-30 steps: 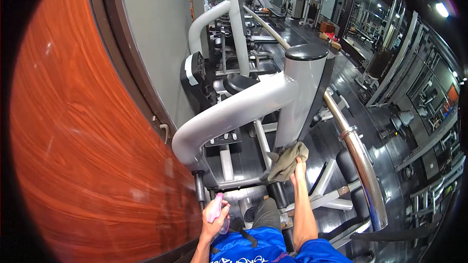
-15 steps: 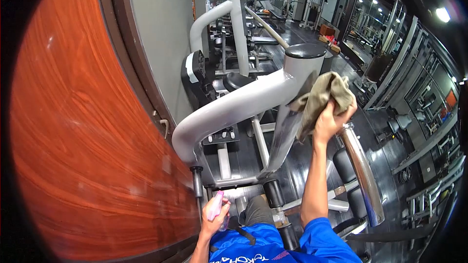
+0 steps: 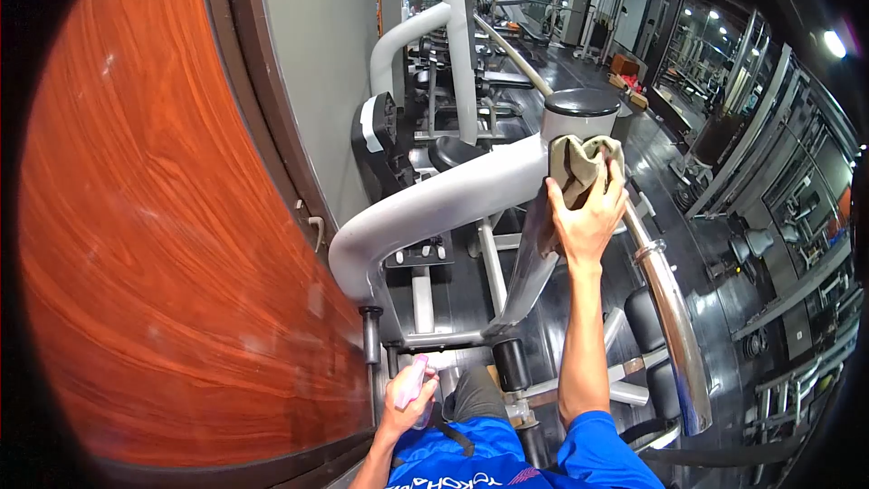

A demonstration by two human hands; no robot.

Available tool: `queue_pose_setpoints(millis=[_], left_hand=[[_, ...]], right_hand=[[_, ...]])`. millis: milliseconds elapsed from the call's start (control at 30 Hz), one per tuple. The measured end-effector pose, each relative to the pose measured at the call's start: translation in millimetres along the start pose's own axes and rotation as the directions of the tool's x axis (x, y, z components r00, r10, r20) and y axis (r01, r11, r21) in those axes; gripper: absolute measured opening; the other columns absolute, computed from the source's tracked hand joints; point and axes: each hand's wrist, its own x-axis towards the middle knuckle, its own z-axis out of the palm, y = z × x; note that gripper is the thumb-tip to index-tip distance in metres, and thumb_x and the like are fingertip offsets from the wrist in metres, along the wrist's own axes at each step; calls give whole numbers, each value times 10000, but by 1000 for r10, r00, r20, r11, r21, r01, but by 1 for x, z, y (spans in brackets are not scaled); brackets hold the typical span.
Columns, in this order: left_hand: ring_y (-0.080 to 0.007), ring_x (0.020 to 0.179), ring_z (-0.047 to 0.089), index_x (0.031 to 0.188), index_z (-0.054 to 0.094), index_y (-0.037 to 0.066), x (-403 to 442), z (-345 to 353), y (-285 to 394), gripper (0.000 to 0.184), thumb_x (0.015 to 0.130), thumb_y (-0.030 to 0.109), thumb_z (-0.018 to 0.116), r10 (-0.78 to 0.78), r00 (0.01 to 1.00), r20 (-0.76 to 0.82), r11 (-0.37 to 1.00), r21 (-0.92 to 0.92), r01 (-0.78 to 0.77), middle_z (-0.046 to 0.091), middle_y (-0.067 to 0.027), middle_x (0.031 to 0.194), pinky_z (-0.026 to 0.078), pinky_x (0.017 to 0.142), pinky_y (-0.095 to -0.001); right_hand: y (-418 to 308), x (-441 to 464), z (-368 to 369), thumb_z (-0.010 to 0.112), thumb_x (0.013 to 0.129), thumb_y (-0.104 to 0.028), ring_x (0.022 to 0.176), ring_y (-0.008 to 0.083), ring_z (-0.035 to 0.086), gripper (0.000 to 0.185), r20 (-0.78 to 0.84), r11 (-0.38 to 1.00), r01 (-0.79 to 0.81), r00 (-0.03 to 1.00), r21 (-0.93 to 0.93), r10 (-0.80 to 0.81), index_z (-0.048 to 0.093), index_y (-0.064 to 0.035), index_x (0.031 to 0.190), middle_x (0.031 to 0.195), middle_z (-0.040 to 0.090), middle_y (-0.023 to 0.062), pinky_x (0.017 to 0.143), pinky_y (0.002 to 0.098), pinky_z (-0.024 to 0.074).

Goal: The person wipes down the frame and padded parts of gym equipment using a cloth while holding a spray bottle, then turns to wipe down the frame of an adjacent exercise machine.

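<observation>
My right hand [image 3: 588, 217] presses an olive-green cloth [image 3: 579, 167] against the upright of a silver-grey gym machine frame [image 3: 453, 195], just below its round black cap [image 3: 582, 102]. The thumb and fingers spread around the cloth. Low in the view, my left hand [image 3: 407, 403] is wrapped round a spray bottle with a pink top [image 3: 414, 382]; the bottle's clear lower part is partly hidden by the fingers. A chrome bar [image 3: 674, 335] curves down to the right of my right forearm.
A glossy reddish wood panel [image 3: 172, 263] fills the left side, with a small handle [image 3: 316, 232] at its edge. Black roller pads [image 3: 512, 364] sit low on the machine. More gym machines, a dark floor and mirrors extend behind and to the right.
My right hand first rose with the cloth from low on the upright, then moved left onto its top part below the cap. My left hand still holds the bottle, nearly in place.
</observation>
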Motion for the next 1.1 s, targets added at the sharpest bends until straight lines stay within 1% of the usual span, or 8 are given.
queue_pose_setpoints(millis=[100,200,400,633,733,800,967,1100], left_hand=[[-92,678,609,1037,634,1,1,6,0,183,873,72,671,-16,997,75,997,71,10,653,-49,845,503,616,-248],[-111,757,620,1030,644,-5,4,20,12,179,865,60,675,151,973,172,983,81,-167,657,-59,877,512,683,-264],[-226,827,671,993,648,-10,17,35,20,175,850,75,703,266,877,401,928,139,-345,668,-114,909,524,753,-302],[-215,859,668,1037,635,-26,23,67,16,198,870,70,682,322,799,508,926,7,-378,668,-114,939,525,770,-312],[-208,849,664,1026,634,-25,25,84,14,187,874,74,679,320,792,520,933,-30,-358,665,-108,930,520,756,-310],[-235,846,655,993,633,-22,26,92,25,165,865,69,683,273,813,515,958,-65,-280,663,-114,909,503,759,-329],[-211,842,654,1039,632,-16,27,93,22,196,880,93,673,228,843,487,969,-34,-243,664,-104,934,507,763,-315],[-141,817,635,1100,627,-7,23,81,16,240,888,95,676,152,916,372,988,-44,-147,666,-73,947,511,722,-271]], right_hand=[[17,2,-2,743,769,-216,1023,335,548,599,44,1000,6,999,-24,-5,550,-62,1315,1087,585,141,935,434,406],[31,11,-17,736,744,-151,965,321,549,498,106,999,-50,993,20,47,614,-85,1223,979,629,122,892,417,413],[25,37,-49,620,875,-33,1137,253,592,391,133,838,-265,964,478,230,565,-17,1262,1202,629,170,974,366,441],[9,79,-60,585,943,-75,1054,166,579,364,-98,790,-77,980,608,171,512,9,1290,1156,624,99,932,295,438],[-1,77,-41,597,914,-58,1033,215,606,373,-251,856,19,959,516,131,520,17,1271,1132,642,130,923,320,446],[-2,56,-10,569,868,-17,1170,303,558,441,-339,903,45,934,427,113,511,3,1304,1287,563,200,1019,372,393],[37,-33,69,473,786,28,1375,474,307,563,-191,951,175,973,257,-128,513,-52,1342,1487,340,266,1130,551,268],[91,-129,95,496,784,-17,1355,516,309,572,-86,944,146,988,297,-126,505,-75,1353,1473,320,317,1103,556,305]])
